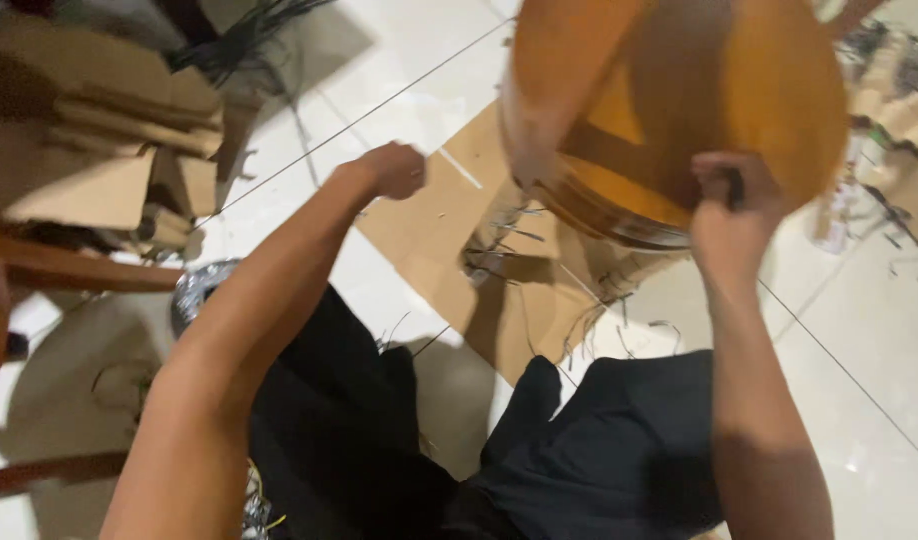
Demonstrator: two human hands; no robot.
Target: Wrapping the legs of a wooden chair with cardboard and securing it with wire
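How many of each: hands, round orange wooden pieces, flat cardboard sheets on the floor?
Hands: 2, left hand closed in a fist, right hand gripping the wooden piece
Round orange wooden piece: 1
Flat cardboard sheet on the floor: 1
Total: 4

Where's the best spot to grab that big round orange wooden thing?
Probably the lower rim of the big round orange wooden piece, coming from below, nearest the person. The right hand already grips there. The wide flat face offers fingers nothing to wrap around; the thin edge does.
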